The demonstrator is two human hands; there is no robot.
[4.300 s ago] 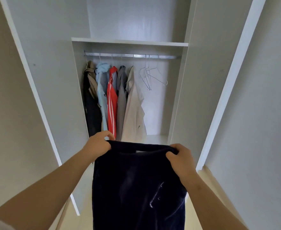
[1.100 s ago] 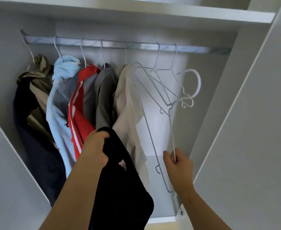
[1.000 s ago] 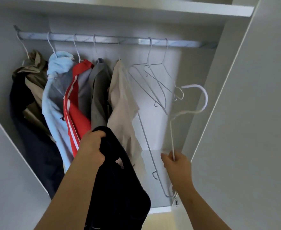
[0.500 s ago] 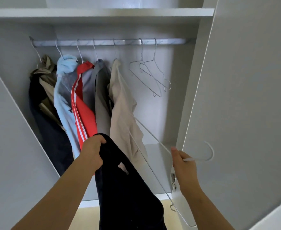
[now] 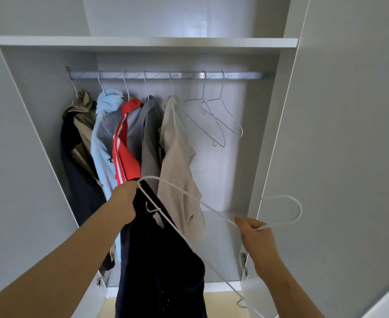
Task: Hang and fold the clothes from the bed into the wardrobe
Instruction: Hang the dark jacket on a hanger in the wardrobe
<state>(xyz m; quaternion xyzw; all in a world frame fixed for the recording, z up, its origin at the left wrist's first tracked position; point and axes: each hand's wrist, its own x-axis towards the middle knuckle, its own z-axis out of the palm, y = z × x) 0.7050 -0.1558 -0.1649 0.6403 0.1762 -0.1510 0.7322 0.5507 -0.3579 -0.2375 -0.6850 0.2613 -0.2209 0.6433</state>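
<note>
No legible text. Faint blue marks are repeated along the rail [image 5: 166, 75], but they are too blurred to be read. A small pale label [image 5: 158, 221] is seen inside the dark garment [image 5: 156, 260]; nothing on it can be made out. No brand or number can be read on the hung clothes [image 5: 129, 143] or the hangers [image 5: 214, 120].

Hung garments and spare hangers on a rail under a shelf

A metal rail [image 5: 166, 75] runs beneath a white shelf [image 5: 143, 41]. From its left end hang, packed close, a khaki-and-navy jacket [image 5: 78, 134], a light blue garment [image 5: 101, 138], a red top with white stripes [image 5: 125, 157], a grey garment [image 5: 148, 138] and a beige shirt [image 5: 177, 157]. Just right of these hang two empty wire hangers [image 5: 203, 90]. Low down, metal hinges [image 5: 244, 265] sit on either side, above pale yellow floor [image 5: 218, 305].
</note>
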